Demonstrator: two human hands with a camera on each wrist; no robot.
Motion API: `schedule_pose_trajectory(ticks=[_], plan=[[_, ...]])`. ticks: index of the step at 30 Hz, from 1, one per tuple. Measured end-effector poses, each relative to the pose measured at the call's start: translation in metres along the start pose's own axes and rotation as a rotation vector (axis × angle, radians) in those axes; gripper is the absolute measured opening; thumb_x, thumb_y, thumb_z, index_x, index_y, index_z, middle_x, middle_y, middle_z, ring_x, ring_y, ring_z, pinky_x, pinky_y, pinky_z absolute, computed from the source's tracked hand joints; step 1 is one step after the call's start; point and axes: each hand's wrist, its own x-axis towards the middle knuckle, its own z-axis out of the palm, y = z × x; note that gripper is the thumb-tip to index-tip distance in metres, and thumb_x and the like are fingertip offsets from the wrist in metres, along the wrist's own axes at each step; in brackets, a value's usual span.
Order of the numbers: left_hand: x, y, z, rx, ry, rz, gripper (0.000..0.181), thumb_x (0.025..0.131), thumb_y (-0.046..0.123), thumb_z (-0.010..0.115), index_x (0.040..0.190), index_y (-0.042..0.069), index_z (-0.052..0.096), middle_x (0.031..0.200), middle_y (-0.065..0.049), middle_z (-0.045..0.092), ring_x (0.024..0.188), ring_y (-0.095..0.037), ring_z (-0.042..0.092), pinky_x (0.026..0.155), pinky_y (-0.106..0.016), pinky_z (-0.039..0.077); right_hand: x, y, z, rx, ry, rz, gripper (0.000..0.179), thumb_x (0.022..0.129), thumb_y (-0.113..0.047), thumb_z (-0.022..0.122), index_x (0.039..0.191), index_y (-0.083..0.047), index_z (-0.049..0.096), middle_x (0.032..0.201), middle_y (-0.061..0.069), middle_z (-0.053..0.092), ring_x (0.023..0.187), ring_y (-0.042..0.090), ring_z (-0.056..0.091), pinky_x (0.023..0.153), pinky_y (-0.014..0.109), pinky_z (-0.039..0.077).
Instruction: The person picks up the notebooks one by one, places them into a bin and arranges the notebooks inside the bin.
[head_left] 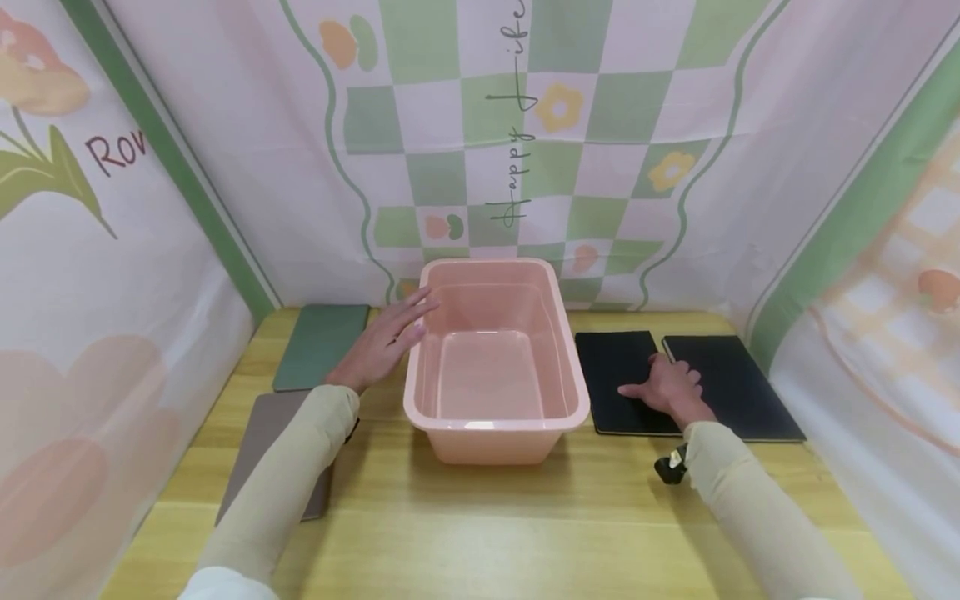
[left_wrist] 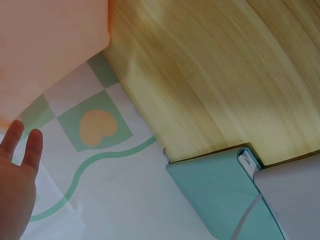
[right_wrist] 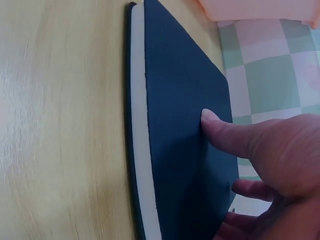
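A pink plastic basin (head_left: 489, 450) stands in the middle of the wooden table, with nothing inside it. At its left rim is my left hand (head_left: 386, 340), fingers fairly straight and reaching over the rim; whether they touch it I cannot tell. On the right, my right hand (head_left: 671, 387) holds the right edge of a black notebook (head_left: 615, 371). In the right wrist view its thumb presses on the notebook's dark cover (right_wrist: 175, 100) and the fingers curl at the edge, partly hidden. A second black notebook (head_left: 738, 387) lies just right of that hand.
To the left lie a green notebook (head_left: 322, 346) and a grey-brown notebook (head_left: 262, 433), the latter partly under my left forearm. A printed cloth (head_left: 427, 175) hangs behind the table (head_left: 480, 533), with more cloth at both sides. A black wrist device (head_left: 670, 467) sits at my right wrist.
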Motion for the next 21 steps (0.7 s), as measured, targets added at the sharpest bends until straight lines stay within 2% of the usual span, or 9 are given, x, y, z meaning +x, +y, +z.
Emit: schedule_pose_trajectory(ticks=[8, 13, 21], plan=[[-0.0001, 0.0005, -0.0001, 0.000, 0.005, 0.008, 0.052, 0.110, 0.047, 0.033, 0.157, 0.027, 0.042, 0.172, 0.007, 0.022, 0.159, -0.020, 0.020, 0.125, -0.061, 0.020, -0.0004, -0.0005, 0.0022, 0.056, 0.023, 0.005, 0.104, 0.087, -0.043, 0.078, 0.154, 0.013, 0.022, 0.140, 0.053, 0.028, 0.122, 0.070, 0.034, 0.100, 0.076, 0.035], [-0.0002, 0.0003, -0.0003, 0.001, 0.004, 0.001, 0.048, 0.110, 0.044, 0.035, 0.157, 0.031, 0.041, 0.171, 0.008, 0.022, 0.159, -0.021, 0.021, 0.125, -0.061, 0.019, 0.0010, 0.0019, 0.0018, 0.075, 0.015, -0.006, 0.106, 0.086, -0.042, 0.079, 0.153, 0.014, 0.021, 0.140, 0.053, 0.026, 0.122, 0.070, 0.034, 0.100, 0.075, 0.037], [0.0002, 0.0017, 0.0004, -0.005, 0.009, -0.004, 0.047, 0.110, 0.041, 0.037, 0.156, 0.030, 0.043, 0.171, 0.006, 0.023, 0.159, -0.021, 0.021, 0.125, -0.062, 0.020, 0.0062, 0.0061, -0.0030, 0.046, -0.009, -0.025, 0.116, 0.083, -0.047, 0.081, 0.156, 0.015, 0.015, 0.142, 0.056, 0.025, 0.125, 0.073, 0.029, 0.103, 0.075, 0.035]])
